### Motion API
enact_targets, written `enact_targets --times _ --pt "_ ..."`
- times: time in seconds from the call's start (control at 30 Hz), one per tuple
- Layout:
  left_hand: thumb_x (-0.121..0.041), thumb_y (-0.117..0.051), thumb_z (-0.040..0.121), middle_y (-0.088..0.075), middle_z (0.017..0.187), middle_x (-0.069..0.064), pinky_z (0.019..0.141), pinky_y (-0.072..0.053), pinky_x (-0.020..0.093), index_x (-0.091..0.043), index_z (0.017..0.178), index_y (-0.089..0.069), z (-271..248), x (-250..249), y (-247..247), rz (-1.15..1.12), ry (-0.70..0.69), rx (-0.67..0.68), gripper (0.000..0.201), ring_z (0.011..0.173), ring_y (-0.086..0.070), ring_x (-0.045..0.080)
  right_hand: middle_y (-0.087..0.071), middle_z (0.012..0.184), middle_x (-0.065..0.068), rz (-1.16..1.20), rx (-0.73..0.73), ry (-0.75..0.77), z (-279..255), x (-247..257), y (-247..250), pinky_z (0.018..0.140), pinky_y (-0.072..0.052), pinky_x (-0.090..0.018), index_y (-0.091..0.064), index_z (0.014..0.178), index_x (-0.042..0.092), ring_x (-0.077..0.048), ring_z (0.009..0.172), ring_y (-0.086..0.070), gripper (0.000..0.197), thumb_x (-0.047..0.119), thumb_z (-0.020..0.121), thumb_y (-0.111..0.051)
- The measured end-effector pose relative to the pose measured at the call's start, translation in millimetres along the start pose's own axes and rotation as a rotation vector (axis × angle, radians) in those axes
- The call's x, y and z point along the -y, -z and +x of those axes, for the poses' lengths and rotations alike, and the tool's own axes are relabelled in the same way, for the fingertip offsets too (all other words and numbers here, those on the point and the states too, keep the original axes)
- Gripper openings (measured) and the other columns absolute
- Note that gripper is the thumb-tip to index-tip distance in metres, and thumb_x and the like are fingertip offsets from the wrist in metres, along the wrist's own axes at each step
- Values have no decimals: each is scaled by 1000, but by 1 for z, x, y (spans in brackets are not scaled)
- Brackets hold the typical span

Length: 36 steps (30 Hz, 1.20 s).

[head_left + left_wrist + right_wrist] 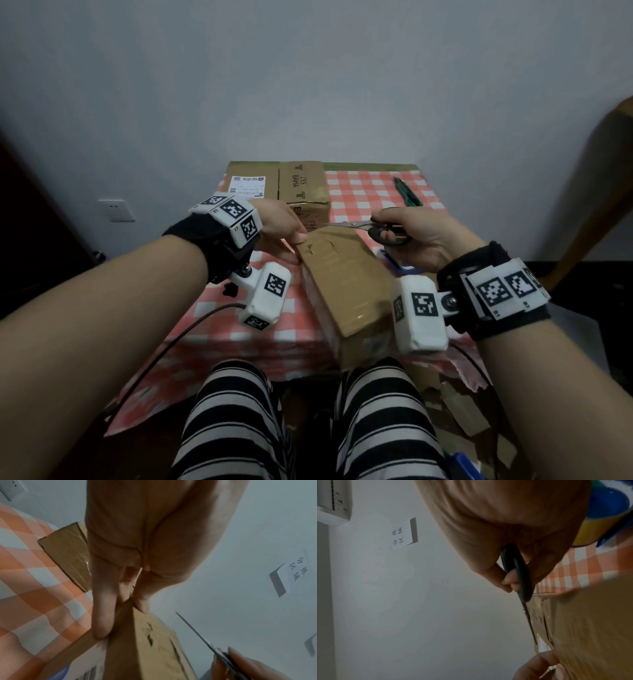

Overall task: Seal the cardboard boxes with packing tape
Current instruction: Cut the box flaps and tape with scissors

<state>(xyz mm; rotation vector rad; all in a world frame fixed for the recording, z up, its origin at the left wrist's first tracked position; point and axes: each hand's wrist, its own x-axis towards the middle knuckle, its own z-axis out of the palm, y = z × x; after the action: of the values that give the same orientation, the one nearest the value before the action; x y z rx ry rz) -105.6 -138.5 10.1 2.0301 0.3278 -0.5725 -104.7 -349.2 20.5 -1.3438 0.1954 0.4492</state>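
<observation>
A brown cardboard box (346, 277) lies slanted on the checked table, its top glossy with clear tape. My left hand (297, 244) grips its far left corner, thumb (143, 601) on top and fingers (102, 615) down the side. My right hand (394, 233) holds black-handled scissors (363, 225) with fingers through the loops (518, 574). The thin blades (197, 632) point left over the box's far edge toward the left hand. A roll of packing tape in a blue dispenser (600, 526) sits on the table behind my right hand, mostly hidden in the head view.
Two more cardboard boxes (253, 183) (302, 185) stand at the back of the red-and-white tablecloth (363, 195). A green pen-like tool (407, 192) lies back right. My striped legs are under the front edge. A wooden chair (603, 192) is at right.
</observation>
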Motion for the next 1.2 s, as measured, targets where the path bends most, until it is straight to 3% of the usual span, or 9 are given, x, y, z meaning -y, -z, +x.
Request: enact_targets --times 0.07,0.2,0.3,0.37,0.53,0.63,0.73,0.9,1.2 --pt "0 -43 99 -67 89 18 70 -60 29 4 92 -64 0 3 2 -5 5 -65 23 85 -69 27 -50 59 -5 -3 -6 -1 -1 1 -2 40 -41 -11 -51 80 4 -6 36 -43 17 3 97 -54" --pt "2 -50 96 -66 84 17 72 -59 36 3 114 -57 -12 8 0 -11 16 -122 20 71 -67 25 -51 71 -8 19 -18 -21 -5 -2 -6 43 -44 -14 -52 84 4 -9 49 -41 12 5 96 -56" --pt "8 -56 90 -65 109 17 79 -59 39 -23 136 -47 -17 11 -4 -2 -34 -50 56 70 -66 24 -50 72 -7 95 -58 -6 -5 -9 -4 37 -42 -15 -51 83 4 -10 48 -40 14 5 96 -57" --pt "13 -57 86 -64 104 15 85 -57 43 -40 143 -38 -21 10 -5 15 -71 13 80 76 -65 26 -50 69 -6 134 -64 3 -3 -12 -1 37 -42 -16 -51 82 4 -10 49 -40 14 4 95 -58" --pt "14 -69 75 -65 96 11 91 -54 47 -56 142 -25 -28 3 -8 169 -70 143 106 102 -65 34 -57 68 -7 51 -72 2 0 -14 2 45 -45 -13 -58 81 4 -10 55 -47 12 6 89 -67" --pt "9 -74 73 -63 94 9 84 -58 44 -53 140 -33 -26 4 -10 212 -65 162 101 92 -67 31 -56 70 -6 -7 -93 9 -2 -13 3 35 -42 -15 -58 85 7 -8 52 -47 10 9 89 -67" --pt "10 -74 71 -59 91 8 68 -61 37 -49 133 -37 -24 3 -11 229 -64 165 94 79 -68 27 -55 63 -1 -199 -120 28 1 -13 6 40 -42 -19 -59 79 12 -4 40 -47 13 14 90 -67" --pt "9 -77 68 -59 112 17 79 -58 50 -51 132 -26 -18 2 -14 329 -31 187 101 98 -66 37 -58 66 -3 -441 -131 94 4 -16 5 48 -35 -23 -60 72 16 -8 46 -44 16 19 87 -68" --pt "12 -77 67 -57 118 17 68 -59 41 -47 122 -21 -12 3 -18 391 -38 174 98 102 -64 36 -62 77 -9 -463 -117 156 -2 -13 0 57 -44 -27 -65 91 7 -15 57 -53 9 12 85 -69"
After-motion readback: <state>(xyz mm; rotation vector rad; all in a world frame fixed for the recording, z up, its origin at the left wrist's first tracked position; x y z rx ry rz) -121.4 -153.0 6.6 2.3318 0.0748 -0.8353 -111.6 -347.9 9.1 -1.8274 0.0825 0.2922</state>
